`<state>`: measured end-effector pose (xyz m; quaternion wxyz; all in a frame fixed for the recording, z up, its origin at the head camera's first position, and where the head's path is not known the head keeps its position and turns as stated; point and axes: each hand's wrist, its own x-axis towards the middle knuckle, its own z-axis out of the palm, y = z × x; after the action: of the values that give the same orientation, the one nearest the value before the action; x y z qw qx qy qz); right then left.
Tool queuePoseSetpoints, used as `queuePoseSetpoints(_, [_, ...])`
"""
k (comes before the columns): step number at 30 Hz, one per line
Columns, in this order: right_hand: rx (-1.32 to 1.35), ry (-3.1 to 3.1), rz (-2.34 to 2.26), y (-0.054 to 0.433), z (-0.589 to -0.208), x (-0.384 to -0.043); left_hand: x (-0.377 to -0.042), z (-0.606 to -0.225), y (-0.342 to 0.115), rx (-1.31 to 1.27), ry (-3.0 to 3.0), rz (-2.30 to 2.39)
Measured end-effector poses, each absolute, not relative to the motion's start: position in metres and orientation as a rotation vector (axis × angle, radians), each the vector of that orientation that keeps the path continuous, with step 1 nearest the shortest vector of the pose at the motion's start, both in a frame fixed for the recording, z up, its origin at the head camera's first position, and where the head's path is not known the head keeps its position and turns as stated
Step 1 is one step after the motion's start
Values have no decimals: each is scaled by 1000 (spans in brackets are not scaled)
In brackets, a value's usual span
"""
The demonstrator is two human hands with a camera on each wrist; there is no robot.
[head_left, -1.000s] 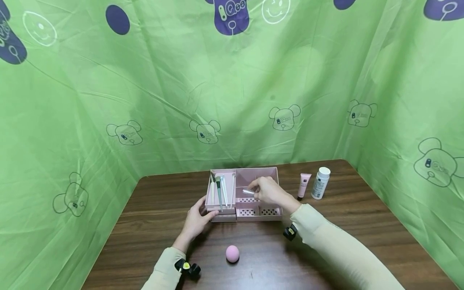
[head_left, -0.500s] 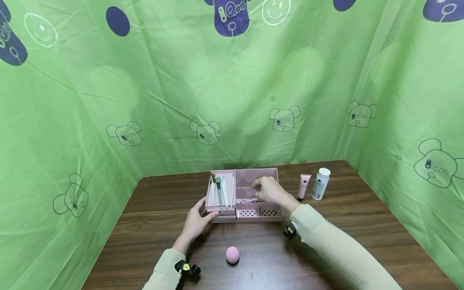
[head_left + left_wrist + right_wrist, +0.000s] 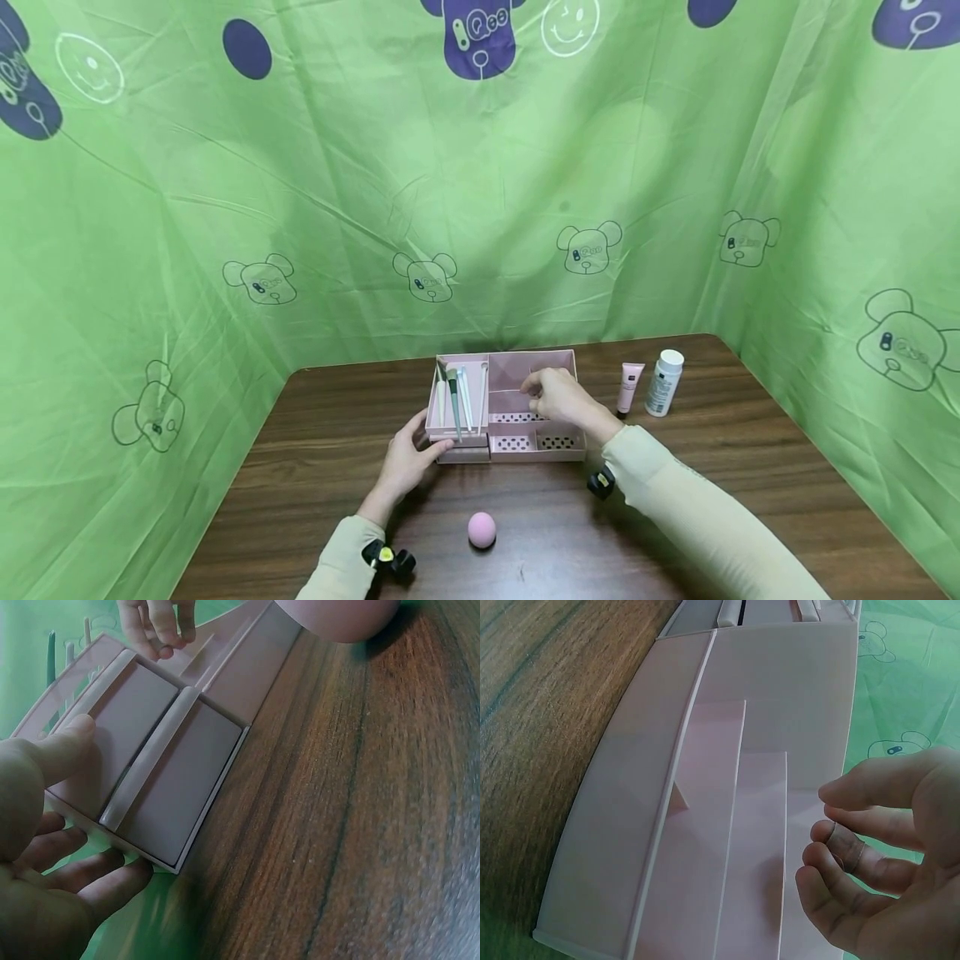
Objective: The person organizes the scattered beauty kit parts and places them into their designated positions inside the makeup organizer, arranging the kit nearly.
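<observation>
A pink makeup organizer stands on the wooden table, with two drawers at its lower left and open compartments at its right. My left hand grips its left side. In the left wrist view the thumb presses an upper drawer front, and the fingers lie along the side wall. Several makeup brushes lie in the top left tray. Over the right compartments hangs my right hand. Its fingers are loosely bent with nothing between them in the right wrist view.
A pink ball sits on the table in front of the organizer. To the right stand a pink tube on its dark cap and a white bottle. Green printed cloth hangs behind and at both sides.
My right hand lowered a small whitish stick into a right compartment and let go of it; it is now out of sight. The left hand has kept its hold on the organizer.
</observation>
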<state>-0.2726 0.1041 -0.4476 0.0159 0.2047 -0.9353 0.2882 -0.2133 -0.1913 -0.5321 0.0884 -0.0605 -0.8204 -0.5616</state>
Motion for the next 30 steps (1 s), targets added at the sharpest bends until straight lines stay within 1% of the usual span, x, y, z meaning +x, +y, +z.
queuePoseSetpoints(12, [695, -2872, 913, 104, -450, -271, -214, -532, -191, -171, -2454, -1660])
queuePoseSetpoints(20, [720, -2850, 970, 102, -450, -262, -214, -531, -191, -167, -2451, -1677])
queuePoseSetpoints(30, [839, -2794, 961, 101, -449, -243, -214, -531, -191, -167, -2451, -1672])
